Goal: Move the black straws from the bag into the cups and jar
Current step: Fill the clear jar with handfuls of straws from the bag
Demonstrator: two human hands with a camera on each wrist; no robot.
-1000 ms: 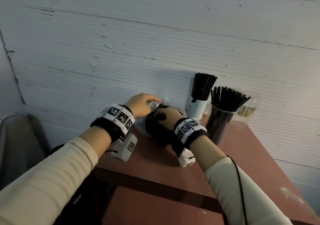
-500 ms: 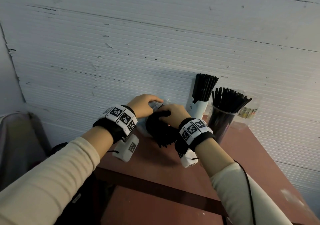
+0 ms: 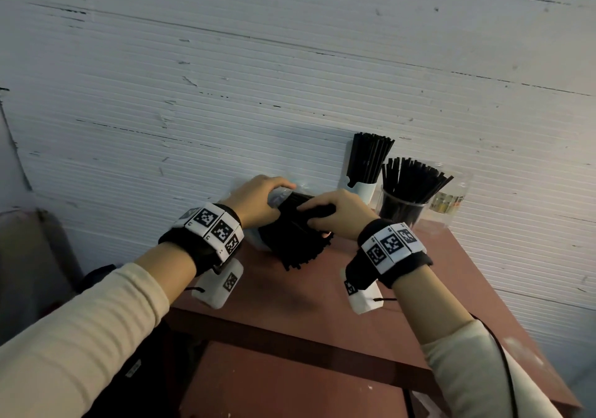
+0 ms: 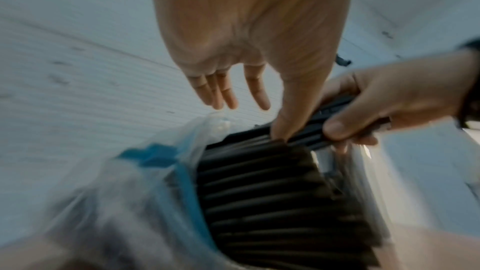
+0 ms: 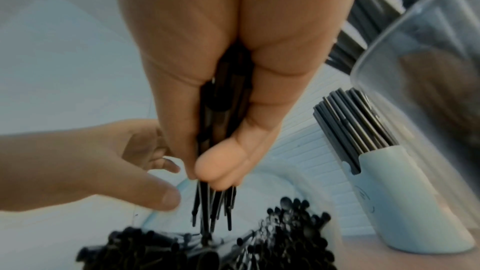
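Black plastic straws (image 3: 298,243) lie as a thick bundle in a clear plastic bag with a blue strip at its mouth (image 4: 166,171), on the reddish-brown tabletop (image 3: 322,304), directly under and between both hands. Right hand (image 3: 338,214) grips a small clutch of straws (image 5: 223,110), thumb on one side, fingers curled on the other; clutch ends stick out below the fingertips, just above the bundle's open ends. Left hand (image 3: 258,201) sits just left of the right one, at the bag's far edge. Left wrist view: fingers (image 4: 223,91) hang fairly straight and spread, thumb tip touching the top straws of the bundle next to the right thumb; no closed grip visible there. Head view shows the left fingers bent over the bag's plastic; can't tell if they actually pinch it. Right of the right hand: white paper cup (image 3: 362,192) packed with upright straws, against the white ribbed wall (image 3: 225,95). Just right of that, a clear plastic cup (image 3: 401,211) full of fanned-out straws. Behind it, further right, a clear jar with a label (image 3: 451,196); contents unclear.
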